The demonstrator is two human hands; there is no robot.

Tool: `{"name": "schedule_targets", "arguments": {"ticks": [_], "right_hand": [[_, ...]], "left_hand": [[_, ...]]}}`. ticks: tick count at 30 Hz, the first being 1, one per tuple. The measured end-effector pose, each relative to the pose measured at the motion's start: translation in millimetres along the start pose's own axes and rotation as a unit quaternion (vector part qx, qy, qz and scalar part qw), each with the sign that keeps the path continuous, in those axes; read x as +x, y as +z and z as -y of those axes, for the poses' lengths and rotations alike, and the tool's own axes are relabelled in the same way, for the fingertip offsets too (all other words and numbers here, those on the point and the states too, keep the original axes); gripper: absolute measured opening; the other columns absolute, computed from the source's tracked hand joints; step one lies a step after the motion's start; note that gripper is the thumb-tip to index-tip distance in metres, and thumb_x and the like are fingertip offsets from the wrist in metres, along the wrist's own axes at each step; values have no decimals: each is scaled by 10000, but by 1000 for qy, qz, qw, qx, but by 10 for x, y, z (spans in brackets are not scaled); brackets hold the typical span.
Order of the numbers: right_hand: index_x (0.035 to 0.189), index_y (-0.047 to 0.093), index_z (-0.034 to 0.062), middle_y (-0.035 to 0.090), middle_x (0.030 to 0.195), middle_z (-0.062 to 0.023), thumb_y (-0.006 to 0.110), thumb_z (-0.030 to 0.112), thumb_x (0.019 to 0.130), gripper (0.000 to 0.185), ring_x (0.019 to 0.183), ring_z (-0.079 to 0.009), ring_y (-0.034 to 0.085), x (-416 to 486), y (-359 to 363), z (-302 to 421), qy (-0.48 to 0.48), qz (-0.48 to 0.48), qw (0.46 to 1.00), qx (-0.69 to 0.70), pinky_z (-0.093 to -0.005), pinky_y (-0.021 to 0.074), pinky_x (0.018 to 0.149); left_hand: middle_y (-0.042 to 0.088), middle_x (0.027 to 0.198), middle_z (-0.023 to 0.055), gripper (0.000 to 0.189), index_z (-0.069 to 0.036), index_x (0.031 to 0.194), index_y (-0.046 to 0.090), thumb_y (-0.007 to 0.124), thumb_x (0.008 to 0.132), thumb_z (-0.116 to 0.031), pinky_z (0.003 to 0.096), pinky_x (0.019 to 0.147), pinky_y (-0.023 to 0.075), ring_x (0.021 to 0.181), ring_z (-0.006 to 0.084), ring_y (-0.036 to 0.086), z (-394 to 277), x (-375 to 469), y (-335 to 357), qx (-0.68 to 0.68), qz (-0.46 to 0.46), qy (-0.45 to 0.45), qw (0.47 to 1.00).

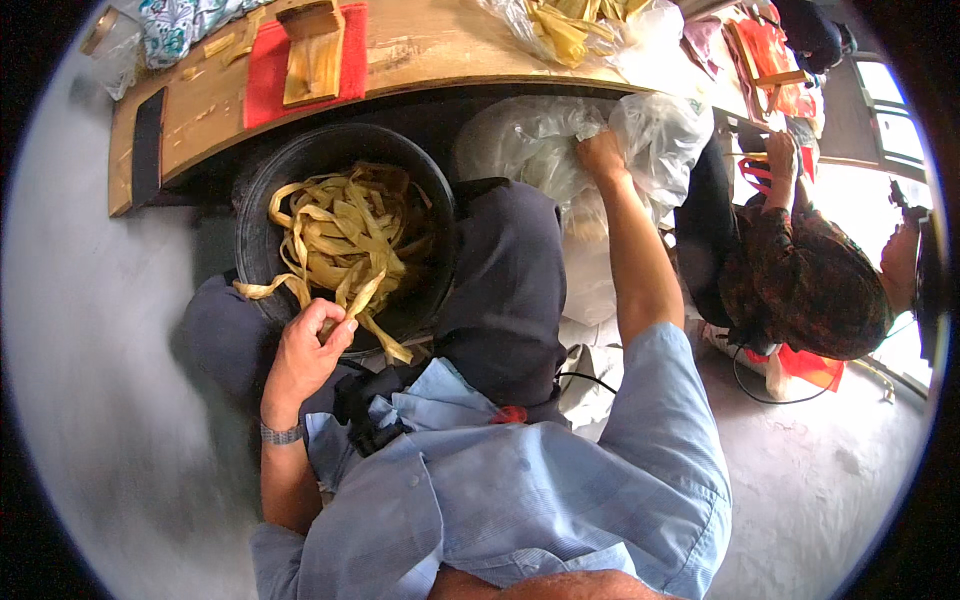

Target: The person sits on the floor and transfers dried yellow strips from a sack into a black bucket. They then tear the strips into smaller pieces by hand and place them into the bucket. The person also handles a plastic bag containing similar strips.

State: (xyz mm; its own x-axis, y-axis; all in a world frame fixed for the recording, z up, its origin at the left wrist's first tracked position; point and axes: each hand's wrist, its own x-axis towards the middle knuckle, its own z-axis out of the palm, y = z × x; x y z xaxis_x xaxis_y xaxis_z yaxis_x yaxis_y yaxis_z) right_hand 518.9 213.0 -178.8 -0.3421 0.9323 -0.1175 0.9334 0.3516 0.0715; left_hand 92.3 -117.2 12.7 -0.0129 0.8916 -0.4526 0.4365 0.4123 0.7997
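My left hand (311, 349) pinches a pale yellow strip of dried plant fibre (367, 292) between thumb and fingers, at the near rim of a black round tub (251, 217). One end of the strip hangs over the rim. Inside the tub lies a loose heap of similar strips (341, 225), like dried husk, some of them twisted. Out to the right, my right hand (602, 155) grips a clear plastic bag (660, 142) below the table edge. Its fingertips are partly hidden by the plastic, and the bag's contents are unclear.
A wooden table (420, 45) runs across the front. It bears an L-shaped wooden piece (315, 60) on a red cloth (262, 82), and an open plastic bag of yellow husks (574, 34). At right another person (802, 277) sits close by, with a cable (780, 403) on the floor.
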Motion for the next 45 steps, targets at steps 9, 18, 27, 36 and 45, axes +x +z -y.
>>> {"name": "schedule_targets", "arguments": {"ticks": [9, 18, 27, 36, 45], "right_hand": [[1265, 601, 66, 556, 1325, -230, 448, 346, 959, 442, 1256, -383, 508, 232, -421, 73, 54, 201, 975, 77, -459, 397, 1061], [1340, 536, 66, 608, 1270, -168, 671, 245, 912, 484, 1107, -274, 619, -1063, -1948, 41, 28, 53, 911, 409, -357, 487, 946], [1459, 376, 72, 493, 1410, -119, 788, 93, 797, 781, 1238, -252, 530, -1571, -3106, 1675, -266, -183, 791, 519, -378, 471, 994], [1001, 589, 21, 595, 860, -17, 443, 72, 1007, 155, 799, -110, 570, -1219, -3349, 2388, -189, -95, 786, 581, -255, 479, 719], [1273, 563, 28, 662, 1154, -108, 584, 250, 985, 364, 1100, -212, 630, -1101, -3271, 2159, -230, -52, 740, 630, -330, 507, 926]], "left_hand": [[615, 773, 11, 120, -25, 939, 567, 654, 922, -106, 241, 629, 464, 700, 68, 566, -164, 49, -22, -14, -10, 22, 1000], [593, 869, -11, 132, -25, 984, 575, 644, 944, -131, 227, 711, 487, 791, 56, 565, -657, 112, -207, -86, -29, 117, 989], [606, 973, -21, 185, -21, 1108, 598, 626, 960, -128, 209, 780, 466, 874, 45, 565, -1613, -37, -574, -64, 35, 318, 945], [580, 1161, 37, 287, -41, 1203, 566, 642, 946, -144, 254, 825, 485, 975, 86, 580, -1119, 29, -917, 35, -7, 258, 966], [619, 1058, 35, 324, -38, 1217, 561, 649, 938, -175, 272, 878, 491, 981, 114, 593, -650, 79, -956, 91, -52, 205, 973]]}}
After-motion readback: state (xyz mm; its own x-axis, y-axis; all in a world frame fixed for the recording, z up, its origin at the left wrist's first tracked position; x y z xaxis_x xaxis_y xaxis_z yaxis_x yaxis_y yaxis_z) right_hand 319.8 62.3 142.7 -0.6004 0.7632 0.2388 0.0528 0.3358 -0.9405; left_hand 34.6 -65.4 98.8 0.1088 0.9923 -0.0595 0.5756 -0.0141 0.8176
